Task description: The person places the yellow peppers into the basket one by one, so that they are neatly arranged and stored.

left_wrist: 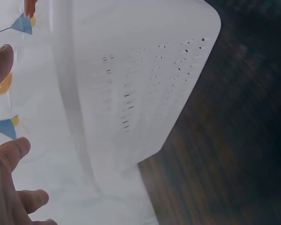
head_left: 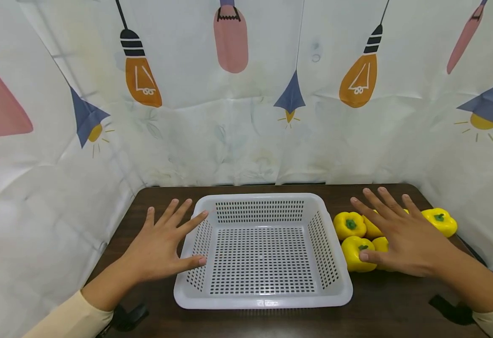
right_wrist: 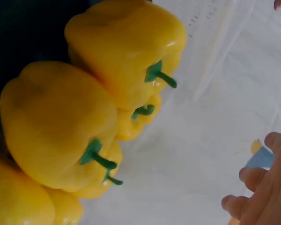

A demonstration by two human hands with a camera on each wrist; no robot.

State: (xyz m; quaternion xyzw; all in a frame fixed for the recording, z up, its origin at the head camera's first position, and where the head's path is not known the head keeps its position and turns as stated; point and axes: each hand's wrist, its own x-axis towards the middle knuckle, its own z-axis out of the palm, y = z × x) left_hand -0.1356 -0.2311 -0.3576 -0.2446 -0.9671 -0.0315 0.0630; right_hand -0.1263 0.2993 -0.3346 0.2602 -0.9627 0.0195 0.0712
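Note:
A white plastic basket (head_left: 263, 302) with slotted walls and floor stands on the dark table, with nothing inside it. My left hand (head_left: 162, 246) is spread at its left side, thumb and forefinger overlapping the rim in the head view. To the right of the basket lie several yellow bell peppers (head_left: 358, 253) with green stems. Over them my right hand (head_left: 403, 234) hovers with fingers spread, hiding part of the group. In the right wrist view the peppers (right_wrist: 61, 122) sit close together, apart from the fingers (right_wrist: 253, 178). Both hands hold nothing.
The dark brown table (head_left: 153, 206) reaches back to a white cloth (head_left: 246, 141) printed with lamps and bulbs, which also hangs at both sides. One yellow pepper (head_left: 441, 221) lies near the table's right edge. Dark straps (head_left: 128, 319) show beneath the wrists.

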